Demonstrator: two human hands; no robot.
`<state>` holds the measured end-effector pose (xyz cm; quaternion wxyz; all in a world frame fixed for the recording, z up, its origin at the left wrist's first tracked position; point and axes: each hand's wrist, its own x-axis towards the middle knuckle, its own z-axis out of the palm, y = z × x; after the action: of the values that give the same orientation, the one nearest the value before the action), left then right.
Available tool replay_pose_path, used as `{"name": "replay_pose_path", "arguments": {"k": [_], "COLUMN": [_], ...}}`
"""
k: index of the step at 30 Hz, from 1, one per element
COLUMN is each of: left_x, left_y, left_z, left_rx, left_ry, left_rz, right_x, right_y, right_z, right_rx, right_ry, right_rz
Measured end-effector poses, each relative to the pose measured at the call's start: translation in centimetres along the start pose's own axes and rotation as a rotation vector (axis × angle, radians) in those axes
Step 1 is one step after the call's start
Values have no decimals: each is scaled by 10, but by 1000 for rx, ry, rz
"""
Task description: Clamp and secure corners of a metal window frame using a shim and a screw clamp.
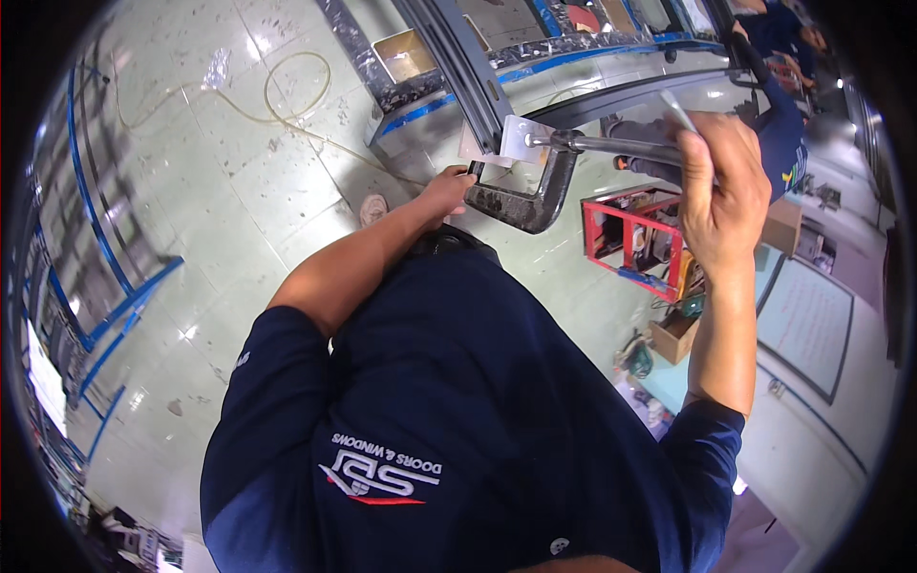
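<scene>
A black C-clamp (537,212) sits around the end of a dark grey metal profile (465,76), ahead of me. Between its screw tip and the profile lies a pale flat plate (521,140). A second pale piece shows on the profile's other side. My right hand (724,186) is closed around the outer end of the clamp's long screw, at its thin crossbar (680,111). At the clamp's fixed jaw, my left hand (446,196) grips with bent fingers; some of its fingertips are hidden.
A blue-edged workbench (411,113) carries frame pieces ahead. A person in a dark blue shirt (781,124) is close at the right. A red metal frame box (635,239) stands on the floor. Thin hose (287,121) curls across the tiles; blue racks (119,310) stand left.
</scene>
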<state>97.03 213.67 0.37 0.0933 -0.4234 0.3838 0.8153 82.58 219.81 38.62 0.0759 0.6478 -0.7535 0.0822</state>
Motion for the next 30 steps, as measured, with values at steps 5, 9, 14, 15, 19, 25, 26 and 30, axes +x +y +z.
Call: {"name": "replay_pose_path", "arguments": {"k": [5,9,14,15,19,25,26,30], "left_x": [43,63,81,83,85,80,81,71], "left_y": [-16,-34,-50,-53,-50,-47,-50,-39], "left_z": [17,49,60,62,69,81,77,82], "left_rx": [-216,-390,-586,-595,-621,-750,-715,-681], "left_ry": [-191,125,146,153,176,308,291,272], "left_rz": [-15,53,169,171,145,299,341,342], "right_x": [2,2,7,9,19,3,-3,-39], "right_y": [7,17,30,32,37,53,48,41], "right_z": [4,1,0,-1,4,20,28,71], "right_rx": [151,308,335,360,439,783,855,1210], "right_ry": [26,-112,-156,-170,-113,-72,91,301], "right_rz": [-63,-87,-253,-277,-419,-283,-222,2]}}
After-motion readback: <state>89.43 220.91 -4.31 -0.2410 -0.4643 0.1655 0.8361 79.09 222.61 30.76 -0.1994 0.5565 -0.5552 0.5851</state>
